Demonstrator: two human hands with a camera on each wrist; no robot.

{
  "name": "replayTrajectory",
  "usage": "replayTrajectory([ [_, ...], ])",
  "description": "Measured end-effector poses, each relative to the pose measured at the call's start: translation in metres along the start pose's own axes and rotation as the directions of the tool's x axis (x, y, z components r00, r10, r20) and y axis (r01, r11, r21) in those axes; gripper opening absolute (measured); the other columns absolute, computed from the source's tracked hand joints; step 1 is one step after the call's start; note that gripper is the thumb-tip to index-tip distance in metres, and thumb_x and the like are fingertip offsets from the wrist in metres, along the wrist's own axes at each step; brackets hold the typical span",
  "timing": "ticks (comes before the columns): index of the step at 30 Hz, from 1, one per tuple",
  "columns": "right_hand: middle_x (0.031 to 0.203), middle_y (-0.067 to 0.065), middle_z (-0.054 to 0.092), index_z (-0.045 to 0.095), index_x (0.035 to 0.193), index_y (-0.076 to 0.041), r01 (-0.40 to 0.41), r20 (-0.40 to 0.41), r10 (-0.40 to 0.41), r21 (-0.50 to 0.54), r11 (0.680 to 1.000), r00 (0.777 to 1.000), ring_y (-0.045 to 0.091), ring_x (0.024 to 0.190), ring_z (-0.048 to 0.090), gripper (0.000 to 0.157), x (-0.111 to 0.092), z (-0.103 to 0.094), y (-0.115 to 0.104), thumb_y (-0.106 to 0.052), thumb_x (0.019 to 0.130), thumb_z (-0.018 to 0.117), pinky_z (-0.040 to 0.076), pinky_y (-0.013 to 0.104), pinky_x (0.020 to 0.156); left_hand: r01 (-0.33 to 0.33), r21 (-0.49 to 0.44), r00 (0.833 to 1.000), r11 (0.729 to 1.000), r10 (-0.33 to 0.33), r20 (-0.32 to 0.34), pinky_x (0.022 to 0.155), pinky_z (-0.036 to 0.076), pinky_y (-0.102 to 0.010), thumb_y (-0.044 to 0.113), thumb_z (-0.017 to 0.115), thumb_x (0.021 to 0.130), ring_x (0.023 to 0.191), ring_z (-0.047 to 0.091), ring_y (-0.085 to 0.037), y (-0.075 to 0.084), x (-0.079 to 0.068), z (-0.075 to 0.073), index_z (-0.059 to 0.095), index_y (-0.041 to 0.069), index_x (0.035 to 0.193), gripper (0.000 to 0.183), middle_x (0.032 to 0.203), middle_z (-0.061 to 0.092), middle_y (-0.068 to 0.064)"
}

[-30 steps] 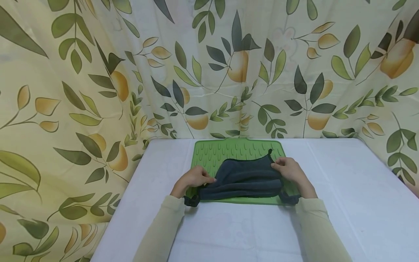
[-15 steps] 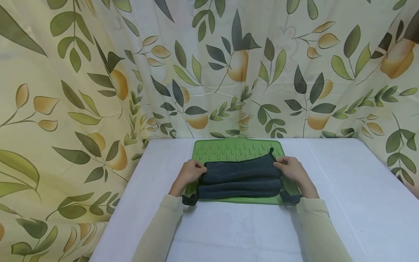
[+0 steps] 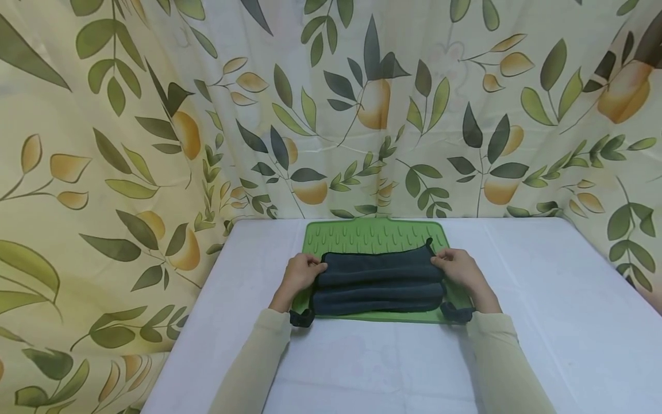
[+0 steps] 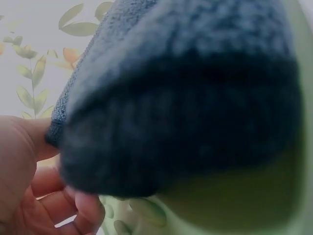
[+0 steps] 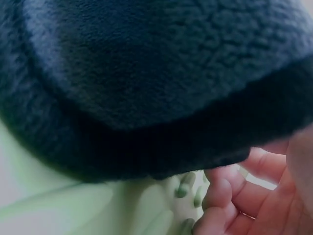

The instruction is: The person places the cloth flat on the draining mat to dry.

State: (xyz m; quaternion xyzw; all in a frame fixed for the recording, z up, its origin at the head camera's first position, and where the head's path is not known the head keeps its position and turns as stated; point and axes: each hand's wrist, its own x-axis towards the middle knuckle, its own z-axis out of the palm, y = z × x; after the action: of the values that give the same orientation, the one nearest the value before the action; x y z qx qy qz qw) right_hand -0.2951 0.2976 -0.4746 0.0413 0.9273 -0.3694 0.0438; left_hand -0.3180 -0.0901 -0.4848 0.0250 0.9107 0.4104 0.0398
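A dark blue-grey towel [image 3: 380,282] with black edging lies in crosswise folds over a green mat [image 3: 362,236] in the head view. My left hand [image 3: 299,277] pinches the towel's far left corner between thumb and fingers. On the other side my right hand [image 3: 462,271] pinches the right edge, just below a far corner with a small hanging loop [image 3: 429,242]. Dark ends of the towel stick out past the mat's near corners. Both wrist views are mostly filled by its fuzzy fabric [image 4: 195,29], with its dark border [image 5: 171,152] running towards the fingers.
The mat has raised drop-shaped ridges and lies on a table with a white cloth [image 3: 543,276]. Behind and to the left hangs a curtain [image 3: 414,115] printed with leaves and fruit, close to the table's far edge.
My left hand has moved from lower on the towel to its far left corner, and the towel's left part has spread out straight. My right hand has stayed nearly still, keeping its pinch.
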Motion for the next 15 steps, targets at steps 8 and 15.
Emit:
replayTrajectory([
  [8,0.109,0.024,0.066,0.065,0.116,0.005,0.019,-0.022,-0.018,0.026,0.999,1.000,0.031,0.094,0.056,0.033,-0.004,-0.001,-0.006,-0.025,0.102,0.059,0.041,0.032,0.069,-0.077,-0.022,0.992,0.997,0.075,-0.100,0.060,0.047,-0.029,0.026,0.074,0.095,0.069,0.060,-0.016,-0.002,0.003,-0.003,0.078,0.008,0.100,0.019,0.082,0.071,-0.005],
  [15,0.111,0.020,0.063,0.064,0.116,0.003,0.034,-0.059,-0.028,0.100,0.994,0.998,0.028,0.096,0.051,0.034,-0.007,-0.007,-0.012,-0.028,0.104,0.057,0.040,0.033,0.072,-0.119,-0.018,0.979,0.993,0.114,-0.169,0.065,0.051,-0.033,0.026,0.075,0.094,0.073,0.065,-0.019,0.005,0.011,-0.009,0.079,0.009,0.099,0.018,0.083,0.073,-0.005],
])
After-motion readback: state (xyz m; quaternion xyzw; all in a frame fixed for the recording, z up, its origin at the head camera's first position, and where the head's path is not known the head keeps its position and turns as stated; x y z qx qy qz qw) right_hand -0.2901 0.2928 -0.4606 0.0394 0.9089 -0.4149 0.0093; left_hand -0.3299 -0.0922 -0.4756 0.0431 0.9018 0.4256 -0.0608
